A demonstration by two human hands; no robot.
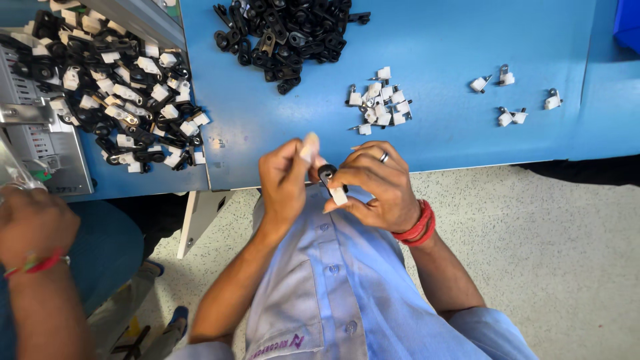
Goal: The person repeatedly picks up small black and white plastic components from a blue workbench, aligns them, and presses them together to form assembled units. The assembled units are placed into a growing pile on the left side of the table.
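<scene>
While the person sat in a pale blue shirt (347,287), both hands were raised just short of the table edge. The left hand (283,183) was pinched shut, thumb and fingers closed near a small black clip (326,174); the right hand (377,187), ringed and with red bands at the wrist, gripped that clip together with its white piece (339,196). Below lay a speckled grey floor (567,253). At the near left, another person's hand (33,223) was curled closed. Beyond the hands stretched the blue table (453,40), scuffed, carrying a small heap of white pieces (379,103), scattered white ones (510,97) to the right, a black clip pile (287,30) farther off, and mixed assembled clips (113,93) at the far left.
</scene>
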